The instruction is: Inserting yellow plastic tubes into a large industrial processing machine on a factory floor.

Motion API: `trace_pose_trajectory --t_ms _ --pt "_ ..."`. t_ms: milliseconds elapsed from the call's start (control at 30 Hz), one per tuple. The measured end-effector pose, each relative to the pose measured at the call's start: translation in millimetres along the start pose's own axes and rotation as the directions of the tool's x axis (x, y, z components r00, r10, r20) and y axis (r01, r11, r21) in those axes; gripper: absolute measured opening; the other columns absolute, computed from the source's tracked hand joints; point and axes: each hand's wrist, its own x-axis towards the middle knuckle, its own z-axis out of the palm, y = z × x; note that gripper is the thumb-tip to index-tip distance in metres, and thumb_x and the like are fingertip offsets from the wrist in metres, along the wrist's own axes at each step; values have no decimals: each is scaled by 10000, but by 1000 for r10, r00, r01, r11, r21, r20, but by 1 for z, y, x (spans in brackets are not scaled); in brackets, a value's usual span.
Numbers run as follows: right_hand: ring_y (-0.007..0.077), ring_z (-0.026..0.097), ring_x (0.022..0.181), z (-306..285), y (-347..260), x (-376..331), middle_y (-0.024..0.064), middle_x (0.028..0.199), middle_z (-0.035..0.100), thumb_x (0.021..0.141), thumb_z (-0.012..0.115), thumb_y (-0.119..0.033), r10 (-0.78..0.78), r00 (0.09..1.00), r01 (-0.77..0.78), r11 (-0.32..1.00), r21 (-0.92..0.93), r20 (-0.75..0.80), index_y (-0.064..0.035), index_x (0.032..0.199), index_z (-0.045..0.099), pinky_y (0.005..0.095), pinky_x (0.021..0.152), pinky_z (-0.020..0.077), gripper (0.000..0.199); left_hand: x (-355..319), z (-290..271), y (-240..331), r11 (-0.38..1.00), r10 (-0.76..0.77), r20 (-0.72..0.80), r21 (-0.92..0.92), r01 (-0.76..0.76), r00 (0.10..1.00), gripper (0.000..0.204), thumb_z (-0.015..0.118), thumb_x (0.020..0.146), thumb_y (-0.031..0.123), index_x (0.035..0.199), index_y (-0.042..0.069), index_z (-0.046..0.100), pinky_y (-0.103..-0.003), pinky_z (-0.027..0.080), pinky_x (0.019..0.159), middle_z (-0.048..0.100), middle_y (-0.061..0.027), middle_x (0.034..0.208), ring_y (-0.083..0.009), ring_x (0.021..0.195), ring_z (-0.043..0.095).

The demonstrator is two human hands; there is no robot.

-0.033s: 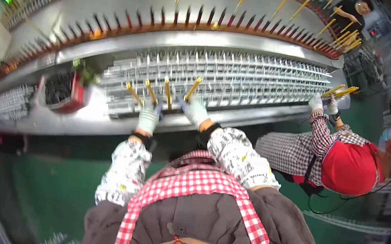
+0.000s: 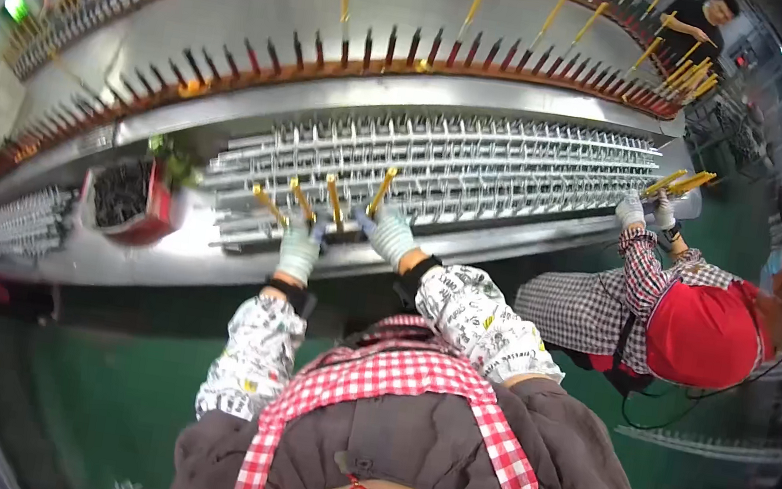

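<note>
Yellow rods (image 2: 334, 201), four in a row, stand tilted at the near edge of a silvery metal lattice (image 2: 465, 154), around the two hands. At the far left of the surface (image 2: 194, 243) lies a heap of thin grey metal strips (image 2: 15, 224), their ends ragged in outline; beside it sits a red box (image 2: 158, 200) with straight walls, filled with small, dark, slender pieces (image 2: 121, 192). The left hand (image 2: 300, 253) reaches straight forward from a white sleeve (image 2: 252, 350) with dark print, back of the hand up, its fingers at the feet of the left rods, partly bent; whether they grip one I cannot tell. The right hand (image 2: 390, 236) slants in toward the left, the fingers somewhat spread beside the rightmost rod; its hold is likewise unclear. Both wear pale knitted gloves with faint bands, and a black band circles each wrist. The rods are slim, straight and smooth. The lattice runs on rightward in long shiny bars with short upright prongs, as far as a co-worker's gloved hand (image 2: 631, 212) near a yellow bundle (image 2: 691, 182).
</note>
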Motion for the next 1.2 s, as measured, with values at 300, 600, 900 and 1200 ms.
trace_pose_trajectory --t_ms 300,600,900,1200 --pt "412 523 983 -45 25 -44 252 1058 559 849 545 -326 -41 983 32 998 51 180 -48 1119 534 455 841 421 387 -69 -4 75 836 39 7 -549 -29 999 408 578 873 239 1204 21 480 -260 444 535 578 -133 1040 -145 615 564" --pt "196 579 891 -190 111 -23 108 1114 575 845 546 -166 -327 917 195 868 457 230 -34 1210 494 322 810 477 392 -75 -134 313 629 419 -578 -371 -683 700 267 498 901 187 1121 40 538 -192 375 495 603 -80 990 -43 500 410" --pt "150 615 743 -452 213 187 88 1007 613 910 510 -202 55 993 48 610 791 -103 -28 1145 541 250 624 504 295 212 1 439 914 219 353 -400 -65 910 545 597 860 263 1303 38 373 -277 498 566 528 -114 1171 -151 678 582" --pt "335 611 912 -541 263 445 220 997 620 834 529 -278 -31 963 98 965 242 -269 -14 1217 475 390 808 472 469 454 170 409 907 -214 -117 -392 153 970 307 534 881 135 1146 113 380 -301 472 410 523 -54 765 -172 553 539"
